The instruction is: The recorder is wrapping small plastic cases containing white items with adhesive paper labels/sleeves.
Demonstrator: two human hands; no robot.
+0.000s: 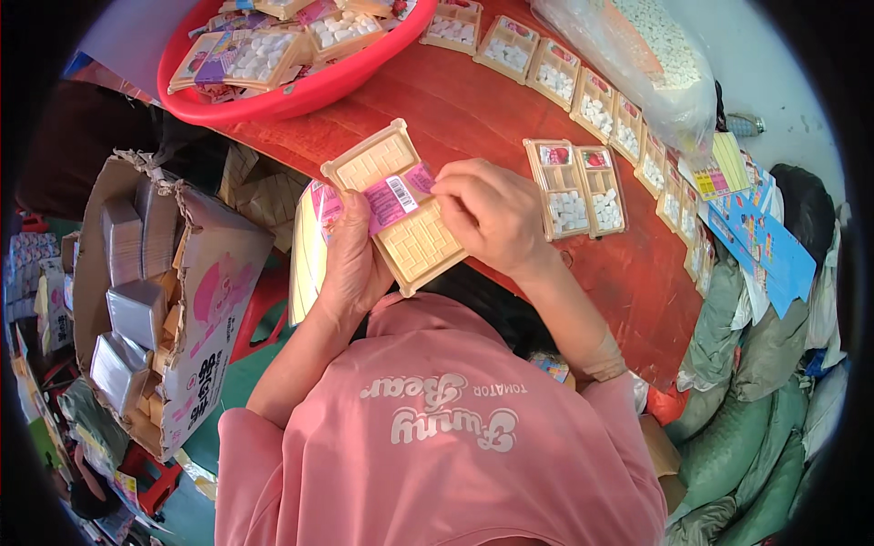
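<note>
Tray (421,244) is at the counter's (455,109) near edge, long axis slanting upper-left to lower-right. Left hand (353,255) fingers clamp its left side; right hand (496,214), nearer the pink label's (386,217) right end, fingers curled together, pinch unclear.
</note>
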